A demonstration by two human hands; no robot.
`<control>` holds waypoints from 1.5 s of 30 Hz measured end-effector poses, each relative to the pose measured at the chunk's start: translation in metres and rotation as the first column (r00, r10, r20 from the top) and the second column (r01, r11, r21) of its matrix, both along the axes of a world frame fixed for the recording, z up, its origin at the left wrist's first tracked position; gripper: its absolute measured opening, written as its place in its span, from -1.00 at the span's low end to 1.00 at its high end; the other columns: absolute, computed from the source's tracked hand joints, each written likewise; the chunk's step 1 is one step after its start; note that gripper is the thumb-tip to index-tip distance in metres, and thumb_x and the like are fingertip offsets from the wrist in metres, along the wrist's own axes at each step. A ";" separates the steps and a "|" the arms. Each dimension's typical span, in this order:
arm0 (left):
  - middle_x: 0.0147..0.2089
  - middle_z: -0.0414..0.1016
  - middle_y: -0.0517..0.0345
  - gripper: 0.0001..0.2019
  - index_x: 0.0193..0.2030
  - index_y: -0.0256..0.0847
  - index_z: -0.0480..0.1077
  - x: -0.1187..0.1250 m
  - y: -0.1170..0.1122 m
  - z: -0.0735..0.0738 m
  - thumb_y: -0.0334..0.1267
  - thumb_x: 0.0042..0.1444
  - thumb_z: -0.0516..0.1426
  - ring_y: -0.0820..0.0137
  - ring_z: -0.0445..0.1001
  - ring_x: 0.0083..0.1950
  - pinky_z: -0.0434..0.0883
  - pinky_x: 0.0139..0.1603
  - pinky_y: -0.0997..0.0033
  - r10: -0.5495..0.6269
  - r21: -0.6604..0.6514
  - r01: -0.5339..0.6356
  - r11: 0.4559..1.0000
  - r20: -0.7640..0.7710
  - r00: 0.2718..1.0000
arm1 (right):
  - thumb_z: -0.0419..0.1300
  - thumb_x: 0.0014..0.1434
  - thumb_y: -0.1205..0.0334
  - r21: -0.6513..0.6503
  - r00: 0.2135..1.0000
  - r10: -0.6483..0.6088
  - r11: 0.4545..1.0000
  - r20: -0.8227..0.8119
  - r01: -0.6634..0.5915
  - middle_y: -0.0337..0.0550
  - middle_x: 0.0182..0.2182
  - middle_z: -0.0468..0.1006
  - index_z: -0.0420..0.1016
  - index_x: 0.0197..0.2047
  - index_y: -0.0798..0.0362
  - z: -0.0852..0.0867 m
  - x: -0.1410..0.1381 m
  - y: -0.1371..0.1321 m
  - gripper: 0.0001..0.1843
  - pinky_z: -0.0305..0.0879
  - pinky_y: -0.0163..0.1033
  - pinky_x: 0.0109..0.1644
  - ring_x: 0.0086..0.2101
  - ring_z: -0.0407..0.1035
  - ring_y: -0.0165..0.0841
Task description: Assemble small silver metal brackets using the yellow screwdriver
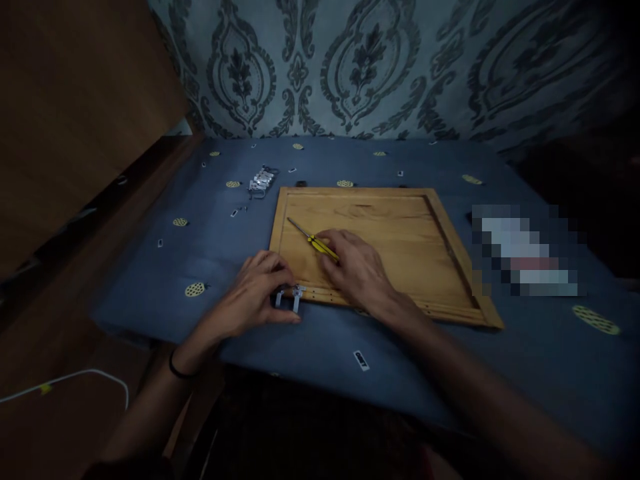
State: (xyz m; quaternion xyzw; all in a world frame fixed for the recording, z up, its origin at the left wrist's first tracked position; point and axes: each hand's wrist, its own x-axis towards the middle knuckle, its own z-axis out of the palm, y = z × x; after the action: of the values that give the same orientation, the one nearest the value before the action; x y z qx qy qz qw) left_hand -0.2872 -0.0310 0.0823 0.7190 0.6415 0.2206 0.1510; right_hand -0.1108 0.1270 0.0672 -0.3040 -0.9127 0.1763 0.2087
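A framed wooden panel [360,227] lies flat on the blue patterned cloth, with a row of small holes along its near rail. At that rail's left end sits a metal hinge [297,299], its arms hanging over the near edge. My left hand [260,290] is closed around the hinge, thumb below it and fingers above. My right hand [357,263] rests over the panel, gripping a screwdriver [320,247] with a yellow and black handle. The screwdriver's shaft points up and left, away from the hinge. Part of its handle is hidden by my fingers.
Several metal hinges [263,180] lie in a cluster behind the panel's left corner. Small screws [242,209] are near them. To the right is a blurred-out flat object [525,250]. A patterned wall [300,67] stands behind; a wooden cabinet side [85,100] rises at left.
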 end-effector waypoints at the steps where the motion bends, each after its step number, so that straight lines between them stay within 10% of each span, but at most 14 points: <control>1: 0.02 0.51 0.06 -0.49 -0.08 -0.14 0.56 0.000 0.000 0.000 0.15 -0.02 0.48 0.13 0.40 0.10 0.37 0.14 0.12 -0.002 0.001 0.002 1.000 -0.001 1.000 | 0.13 0.26 0.34 0.005 1.000 -0.011 1.000 -0.028 0.011 0.04 -0.10 0.66 0.55 0.06 0.03 0.000 0.003 0.003 -0.67 0.45 -0.05 -0.03 -0.09 0.54 -0.10; 7: 0.04 0.51 0.06 -0.53 -0.08 -0.13 0.55 0.003 -0.002 0.004 0.08 0.00 0.49 0.11 0.40 0.12 0.36 0.16 0.05 -0.010 0.022 0.010 1.000 -0.012 1.000 | 0.33 0.22 0.14 -0.187 0.808 -0.137 0.982 -0.573 0.034 -0.14 -0.24 0.64 0.58 -0.16 -0.01 0.015 0.017 0.009 -0.85 0.47 -0.17 -0.29 -0.36 0.52 -0.30; 16: 0.05 0.49 0.03 -0.53 -0.04 -0.14 0.54 0.004 -0.003 0.007 0.08 0.03 0.47 0.09 0.39 0.14 0.37 0.20 0.00 -0.013 0.015 0.013 1.000 0.016 1.000 | 0.40 0.29 0.04 -0.336 0.408 -0.230 0.918 -0.883 -0.212 -0.26 -0.38 0.55 0.58 -0.25 -0.08 0.043 0.014 -0.021 -0.82 0.28 -0.28 -0.58 -0.52 0.43 -0.41; 30: 0.06 0.47 0.03 -0.55 -0.09 -0.13 0.55 0.003 -0.003 0.010 0.12 0.05 0.45 0.10 0.37 0.17 0.39 0.23 0.05 -0.010 -0.033 0.012 0.999 0.041 0.999 | 0.18 0.43 -0.14 -0.268 0.621 -0.104 0.947 -0.777 -0.178 -0.21 -0.31 0.59 0.39 -0.10 -0.18 0.034 0.017 -0.038 -0.77 0.41 -0.19 -0.59 -0.50 0.54 -0.30; 45: 0.07 0.45 0.03 -0.56 -0.09 -0.14 0.53 0.003 -0.002 0.010 0.09 0.06 0.46 0.09 0.35 0.18 0.37 0.22 0.05 -0.014 -0.033 0.015 0.999 0.027 1.000 | 0.28 0.38 -0.10 -0.288 0.592 -0.092 0.926 -0.800 -0.246 -0.28 -0.35 0.56 0.44 -0.15 -0.15 0.026 0.012 -0.036 -0.77 0.43 -0.28 -0.58 -0.51 0.51 -0.38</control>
State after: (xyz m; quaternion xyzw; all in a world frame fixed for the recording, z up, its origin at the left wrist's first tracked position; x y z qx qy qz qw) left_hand -0.2839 -0.0328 0.0928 0.7179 0.6380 0.2182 0.1731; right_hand -0.0986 0.0907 0.0935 -0.1848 -0.6827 0.4710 0.5271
